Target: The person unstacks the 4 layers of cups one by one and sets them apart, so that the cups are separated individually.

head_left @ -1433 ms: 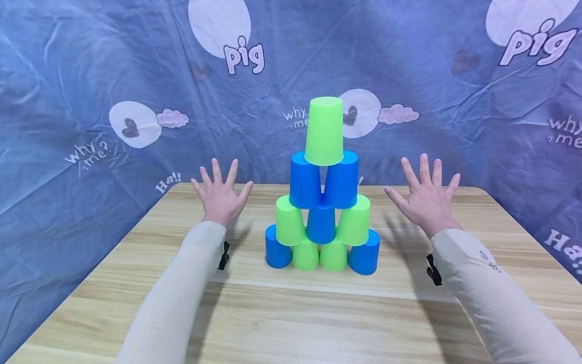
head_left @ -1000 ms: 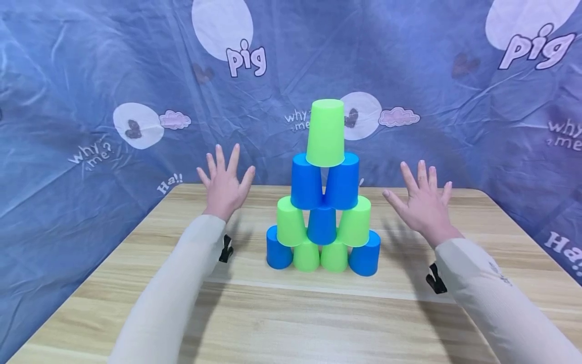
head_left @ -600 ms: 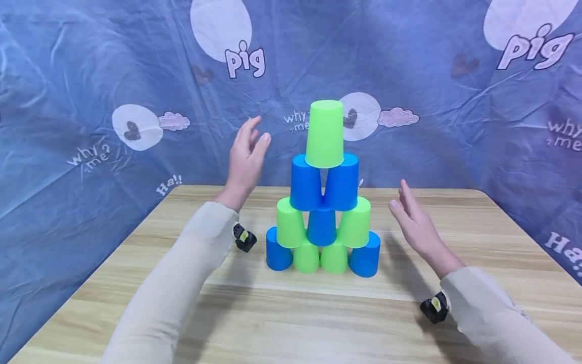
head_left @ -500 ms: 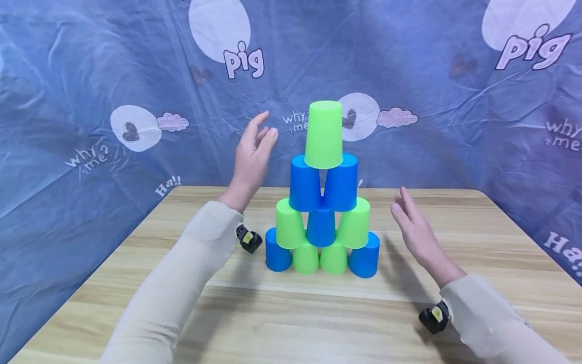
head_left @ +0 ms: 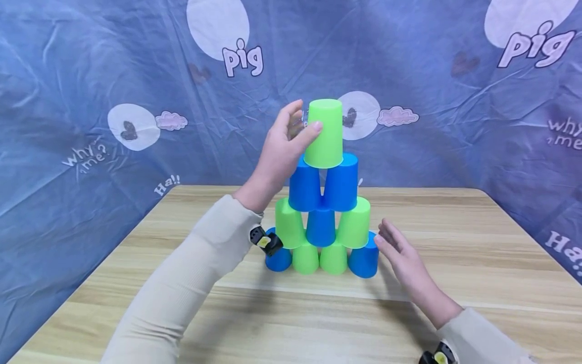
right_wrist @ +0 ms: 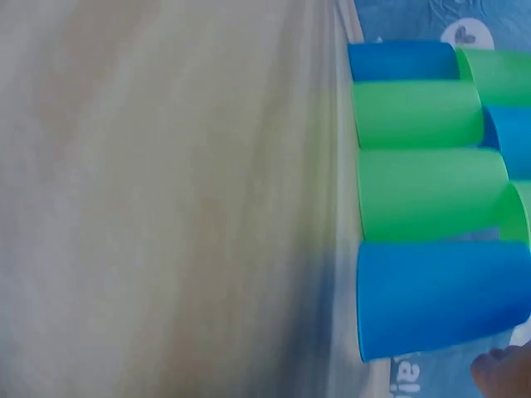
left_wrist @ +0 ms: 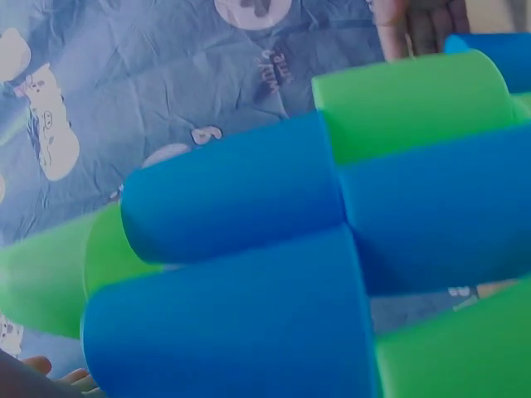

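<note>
Upside-down plastic cups stand as a four-tier pyramid on the wooden table [head_left: 291, 313]. A single green cup [head_left: 329, 144] [left_wrist: 46, 269] forms the top, resting on two blue cups [head_left: 341, 184]. My left hand [head_left: 278, 154] is at the top cup's left side with fingers loosely bent, the thumb overlapping its front in the head view. In the left wrist view its fingertips [left_wrist: 76, 377] show below that cup. My right hand [head_left: 411, 273] is beside the blue cup [head_left: 364, 260] [right_wrist: 444, 298] at the bottom right corner, fingers relaxed, thumb tip right at that cup's edge.
The third tier has a green cup [head_left: 289, 225], a blue cup [head_left: 321, 227] and another green cup [head_left: 354, 225]. Two green cups [head_left: 305, 259] sit mid-base, with a blue cup [head_left: 278, 262] at the left end. A blue printed cloth [head_left: 409, 60] hangs behind the table.
Both hands were spread wide at the pyramid's sides. The left has moved right and up to the top cup; the right has come down and inward to the bottom right cup. The pyramid stands unchanged.
</note>
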A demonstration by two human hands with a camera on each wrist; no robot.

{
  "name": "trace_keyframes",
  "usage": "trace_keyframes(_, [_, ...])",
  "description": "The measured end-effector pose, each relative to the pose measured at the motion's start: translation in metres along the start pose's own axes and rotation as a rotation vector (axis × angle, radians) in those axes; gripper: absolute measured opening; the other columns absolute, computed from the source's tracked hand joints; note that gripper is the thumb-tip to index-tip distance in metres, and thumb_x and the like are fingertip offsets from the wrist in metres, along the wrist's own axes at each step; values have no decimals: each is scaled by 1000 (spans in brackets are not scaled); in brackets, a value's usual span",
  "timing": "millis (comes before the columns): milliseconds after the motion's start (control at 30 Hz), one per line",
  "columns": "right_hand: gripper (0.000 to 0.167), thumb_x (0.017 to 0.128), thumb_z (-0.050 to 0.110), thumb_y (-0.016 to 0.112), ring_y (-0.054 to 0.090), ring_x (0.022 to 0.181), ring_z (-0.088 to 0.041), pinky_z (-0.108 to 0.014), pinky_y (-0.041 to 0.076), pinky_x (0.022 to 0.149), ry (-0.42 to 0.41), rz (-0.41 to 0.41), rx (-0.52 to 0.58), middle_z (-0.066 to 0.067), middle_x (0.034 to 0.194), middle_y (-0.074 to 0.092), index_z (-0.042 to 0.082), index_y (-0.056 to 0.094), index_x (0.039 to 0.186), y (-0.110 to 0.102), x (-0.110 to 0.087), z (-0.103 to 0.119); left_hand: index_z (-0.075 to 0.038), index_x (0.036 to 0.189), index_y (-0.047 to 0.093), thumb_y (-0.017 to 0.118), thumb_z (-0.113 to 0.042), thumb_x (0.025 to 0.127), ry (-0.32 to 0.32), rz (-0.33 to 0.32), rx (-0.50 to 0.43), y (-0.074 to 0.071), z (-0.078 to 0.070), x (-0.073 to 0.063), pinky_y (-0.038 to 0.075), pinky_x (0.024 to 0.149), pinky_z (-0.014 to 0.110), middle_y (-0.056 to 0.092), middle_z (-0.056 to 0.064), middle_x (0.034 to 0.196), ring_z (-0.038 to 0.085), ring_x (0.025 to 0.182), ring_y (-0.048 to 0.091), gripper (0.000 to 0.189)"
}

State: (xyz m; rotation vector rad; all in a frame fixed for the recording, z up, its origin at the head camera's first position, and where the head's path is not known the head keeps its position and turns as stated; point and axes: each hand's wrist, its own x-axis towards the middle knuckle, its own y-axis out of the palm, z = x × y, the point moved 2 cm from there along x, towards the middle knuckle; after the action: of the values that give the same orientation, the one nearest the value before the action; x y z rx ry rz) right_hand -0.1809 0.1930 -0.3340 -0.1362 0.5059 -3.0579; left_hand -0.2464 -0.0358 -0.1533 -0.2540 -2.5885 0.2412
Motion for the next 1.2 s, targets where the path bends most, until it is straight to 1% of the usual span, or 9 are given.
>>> trace_keyframes(100, [74, 96, 38, 47, 16, 139, -38, -52, 22, 109, 5, 6, -11, -18, 153, 13, 7, 6, 149, 5, -2, 0, -16, 145, 26, 58, -30, 90, -7, 26, 13, 5, -4, 1, 41, 101, 37, 38, 5, 144, 18, 128, 43, 66])
trace_keyframes(233, [82, 91, 36, 57, 15, 140, -36, -49, 22, 110, 26, 9, -33, -17, 154, 11, 7, 6, 149, 10, -2, -2, -17, 142, 30, 62, -33, 86, -11, 31, 45, 9, -5, 1, 50, 88, 35, 49, 4, 132, 16, 114, 54, 66])
trace_keyframes(333, [85, 89, 33, 61, 14, 140, -36, -50, 20, 111, 47, 6, -41, -17, 154, 10, 6, 7, 149, 11, 0, -3, -19, 140, 34, 65, -37, 84, -25, 25, 80, 10, -4, 0, 52, 82, 35, 55, 3, 124, 15, 106, 58, 66])
trace_keyframes(500, [87, 86, 37, 65, 18, 139, -38, -50, 23, 110, 94, 3, -60, -19, 153, 16, 7, 12, 149, 12, 2, -5, -19, 138, 37, 67, -38, 82, -32, 9, 118, 11, -3, -2, 51, 82, 34, 55, 1, 119, 14, 104, 57, 66])
trace_keyframes(633, [87, 84, 39, 66, 21, 137, -39, -51, 26, 108, 119, 3, -72, -20, 151, 20, 8, 16, 148, 12, 4, -7, -19, 137, 38, 68, -38, 81, -47, -3, 162, 11, -3, -2, 51, 81, 35, 55, 2, 118, 14, 103, 56, 66])
trace_keyframes(733, [84, 85, 37, 66, 23, 137, -38, -50, 27, 108, 115, -3, -71, -21, 150, 23, 7, 18, 148, 12, 4, -9, -18, 136, 38, 68, -37, 82, -61, -6, 191, 11, -3, -2, 50, 81, 35, 56, 3, 118, 15, 102, 56, 65])
trace_keyframes(967, [74, 88, 33, 63, 33, 133, -38, -50, 30, 107, 97, -27, -94, -22, 144, 34, 3, 26, 144, 12, 6, -10, -17, 134, 40, 69, -33, 82, -53, -3, 200, 10, -4, -2, 52, 80, 34, 58, 4, 117, 17, 100, 58, 61])
trace_keyframes(1067, [71, 88, 32, 62, 35, 131, -39, -51, 32, 106, 102, -26, -121, -23, 142, 37, 2, 28, 143, 12, 6, -10, -16, 133, 41, 69, -32, 82, -34, -18, 209, 10, -4, -2, 52, 79, 33, 59, 4, 114, 17, 98, 59, 60])
trace_keyframes(1200, [68, 89, 30, 62, 37, 129, -39, -51, 33, 105, 103, -26, -142, -23, 141, 38, 3, 30, 142, 12, 7, -10, -15, 131, 43, 70, -29, 81, 14, -69, 224, 10, -6, -3, 53, 75, 29, 60, 4, 109, 15, 94, 60, 58])
